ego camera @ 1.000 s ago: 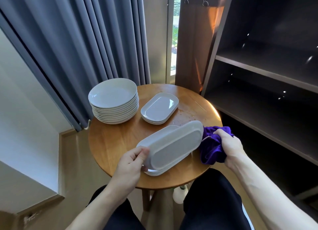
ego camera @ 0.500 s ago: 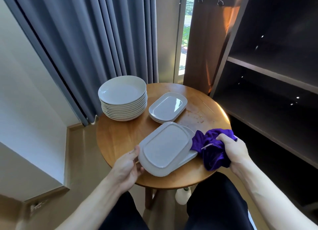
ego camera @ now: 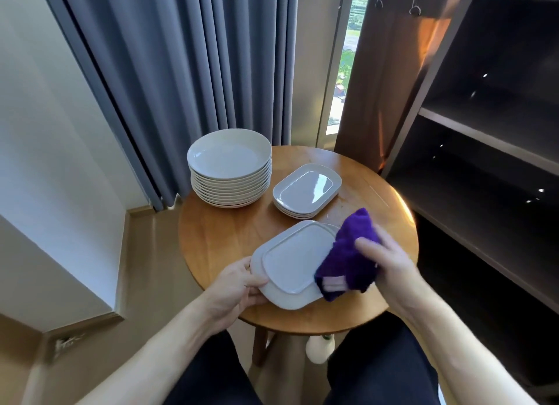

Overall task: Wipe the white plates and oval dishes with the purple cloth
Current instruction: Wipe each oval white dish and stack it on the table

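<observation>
A white oval dish [ego camera: 289, 261] is turned underside up over the near part of the round wooden table [ego camera: 230, 241]. My left hand [ego camera: 242, 286] grips its left rim, thumb on top. My right hand [ego camera: 384, 262] holds the bunched purple cloth [ego camera: 348, 253] against the dish's right end. Another white dish edge [ego camera: 331, 227] peeks out behind the held one. A stack of several round white plates [ego camera: 230, 168] stands at the table's back left. A short stack of oval dishes [ego camera: 305, 189] lies at the back middle.
Grey curtains [ego camera: 181, 71] hang behind the table. A dark open shelf unit [ego camera: 484, 132] stands close on the right. My dark-trousered legs [ego camera: 378, 368] are under the table's near edge, with a white bottle [ego camera: 319, 347] on the floor between them.
The dish was flipped from tilted on edge to underside up. My right hand brought the purple cloth from the table's right edge onto the dish's right end.
</observation>
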A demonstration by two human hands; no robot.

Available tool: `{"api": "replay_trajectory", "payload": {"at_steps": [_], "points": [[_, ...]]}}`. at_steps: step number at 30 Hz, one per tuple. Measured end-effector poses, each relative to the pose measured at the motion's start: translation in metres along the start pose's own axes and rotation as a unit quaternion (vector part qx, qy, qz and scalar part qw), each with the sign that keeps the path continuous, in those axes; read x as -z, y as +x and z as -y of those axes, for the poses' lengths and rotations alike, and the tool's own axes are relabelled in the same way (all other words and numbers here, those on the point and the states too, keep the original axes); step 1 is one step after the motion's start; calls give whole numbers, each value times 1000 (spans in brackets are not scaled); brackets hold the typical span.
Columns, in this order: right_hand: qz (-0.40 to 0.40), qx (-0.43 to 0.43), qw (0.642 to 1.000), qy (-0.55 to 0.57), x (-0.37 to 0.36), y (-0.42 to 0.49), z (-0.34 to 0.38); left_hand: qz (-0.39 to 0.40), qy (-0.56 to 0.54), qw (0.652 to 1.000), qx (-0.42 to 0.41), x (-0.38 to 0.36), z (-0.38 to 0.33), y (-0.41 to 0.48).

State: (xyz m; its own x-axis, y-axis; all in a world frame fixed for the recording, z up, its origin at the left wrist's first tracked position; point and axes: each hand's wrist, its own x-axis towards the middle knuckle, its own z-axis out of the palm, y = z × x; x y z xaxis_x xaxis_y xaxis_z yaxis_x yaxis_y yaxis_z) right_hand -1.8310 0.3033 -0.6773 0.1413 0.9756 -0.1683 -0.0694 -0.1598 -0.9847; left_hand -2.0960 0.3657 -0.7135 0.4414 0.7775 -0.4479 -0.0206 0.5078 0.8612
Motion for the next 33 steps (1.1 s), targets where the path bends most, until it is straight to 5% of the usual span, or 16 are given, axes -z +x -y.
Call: {"api": "replay_trajectory", "payload": {"at_steps": [1, 3, 4, 6, 8, 13, 23, 33], "points": [[32, 16, 986, -161, -10, 1, -2, 5, -2, 1000, -1, -1, 0, 0], [55, 78, 867, -489, -29, 4, -9, 11, -1, 1000, -5, -4, 2, 1], [45, 116, 799, -589, -37, 6, -11, 6, 6, 1000, -8, -5, 4, 1], [17, 141, 734, -664, -48, 9, -13, -5, 24, 1000, -13, -4, 6, 2], [16, 122, 727, -675, -50, 13, -17, -4, 30, 999, -12, -3, 6, 2], [77, 44, 805, -587, -53, 28, -17, -3, -20, 1000, -5, 1, 2, 2], [117, 220, 730, -637, -102, 14, -20, -82, 1, 996, -23, 2, 8, 6], [121, 150, 732, -653, -126, 55, -2, -95, 29, 995, -30, 4, 11, 8]]}}
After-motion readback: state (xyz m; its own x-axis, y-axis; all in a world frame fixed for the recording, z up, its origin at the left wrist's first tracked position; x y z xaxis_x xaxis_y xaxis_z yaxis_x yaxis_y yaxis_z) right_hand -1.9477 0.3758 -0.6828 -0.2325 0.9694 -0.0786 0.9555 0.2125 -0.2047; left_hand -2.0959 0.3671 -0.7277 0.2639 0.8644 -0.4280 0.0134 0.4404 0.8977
